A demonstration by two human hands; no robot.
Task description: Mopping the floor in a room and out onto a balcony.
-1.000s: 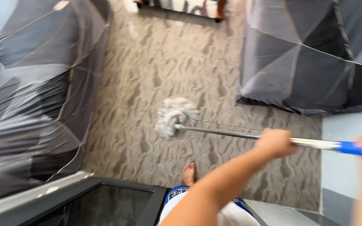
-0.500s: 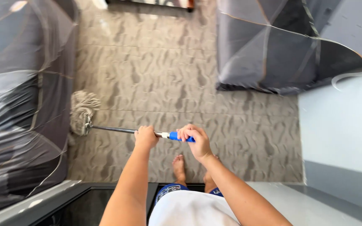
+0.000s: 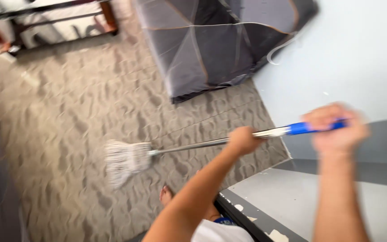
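Mop [image 3: 193,145], head view: white string head [image 3: 124,160] rests on the patterned grey floor tiles [image 3: 68,112]; metal shaft runs up and right to a blue grip. Left hand [image 3: 243,140] is clenched around the mid-shaft; right hand [image 3: 337,130] is clenched around the blue grip. Dark covered sofa [image 3: 211,45] stands beyond, against a pale wall [image 3: 359,54]. Bare foot [image 3: 166,195] lies below the shaft.

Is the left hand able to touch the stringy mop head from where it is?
Probably not. The left hand grips the mop handle partway along, and the mop head lies on the floor at the pole's far end.
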